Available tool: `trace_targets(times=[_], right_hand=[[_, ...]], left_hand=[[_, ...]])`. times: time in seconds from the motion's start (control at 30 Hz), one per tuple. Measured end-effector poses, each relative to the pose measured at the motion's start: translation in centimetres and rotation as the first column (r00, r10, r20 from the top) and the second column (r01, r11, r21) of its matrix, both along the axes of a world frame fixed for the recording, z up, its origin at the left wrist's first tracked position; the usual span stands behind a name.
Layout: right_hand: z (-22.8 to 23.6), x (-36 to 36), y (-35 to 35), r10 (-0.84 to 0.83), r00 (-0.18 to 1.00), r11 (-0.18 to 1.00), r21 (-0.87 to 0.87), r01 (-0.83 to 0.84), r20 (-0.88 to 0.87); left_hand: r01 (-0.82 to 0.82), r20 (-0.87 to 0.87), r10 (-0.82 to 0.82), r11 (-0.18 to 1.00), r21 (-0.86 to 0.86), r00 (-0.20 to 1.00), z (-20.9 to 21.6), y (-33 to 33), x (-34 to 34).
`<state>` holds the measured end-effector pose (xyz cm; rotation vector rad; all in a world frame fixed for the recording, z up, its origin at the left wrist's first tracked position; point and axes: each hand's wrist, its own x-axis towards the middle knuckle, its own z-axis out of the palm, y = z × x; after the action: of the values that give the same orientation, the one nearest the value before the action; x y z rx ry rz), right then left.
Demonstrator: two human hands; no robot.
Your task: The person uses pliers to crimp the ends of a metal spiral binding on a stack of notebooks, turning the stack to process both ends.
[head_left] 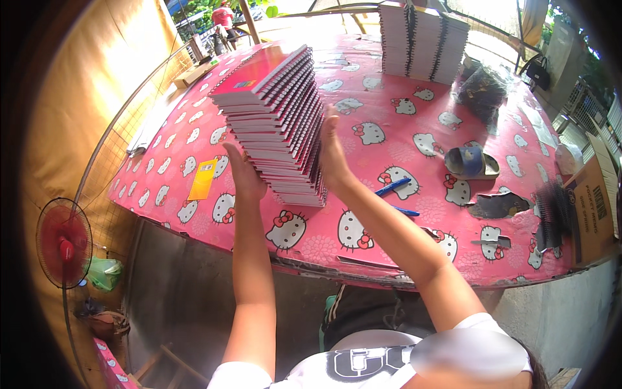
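A tall stack of spiral-bound notebooks (275,123) with red covers stands on the pink table, leaning a little to the left. Its wire bindings face right, and the lower ones are stepped. Against its left side rests my left hand (246,174), thumb up and the other fingers partly hidden by the stack. On the binding side, my right hand (333,154) lies flat with fingers stretched upward. Neither hand is closed around a notebook. A small yellow card (203,180) lies left of my left hand. Two blue pens (392,187) lie right of my right wrist.
More spiral notebooks (424,44) stand at the far right. The cat-print tablecloth (369,133) is torn near the right edge. A slipper (472,162), black plastic (483,91) and a cardboard box (591,204) are on the right. A red fan (65,243) stands left of the table.
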<state>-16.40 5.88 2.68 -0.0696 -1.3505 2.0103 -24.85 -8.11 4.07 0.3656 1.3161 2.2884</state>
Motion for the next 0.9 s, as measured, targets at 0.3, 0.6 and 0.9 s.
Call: trace_targets(times=[0.3, 0.6, 0.9], right_hand=[[0.4, 0.1, -0.7, -0.006, 1.000, 0.984, 0.179, 0.010, -0.023], [-1.2, 12.2, 10.1, -0.340, 0.879, 0.668, 0.744, -0.025, 0.334], [-4.9, 19.1, 14.8, -0.333, 0.850, 0.429, 0.868, -0.248, 0.407]], left_hand=[[0.069, -0.202, -0.065, 0.997, 0.015, 0.977, -2.0, -0.2, -0.3], [-0.337, -0.560, -0.605, 0.450, -0.827, 0.567, -4.6, -3.7, 2.5], [-0.465, -0.748, -0.424, 0.595, -0.655, 0.510, -6.5, -1.8, 2.2]])
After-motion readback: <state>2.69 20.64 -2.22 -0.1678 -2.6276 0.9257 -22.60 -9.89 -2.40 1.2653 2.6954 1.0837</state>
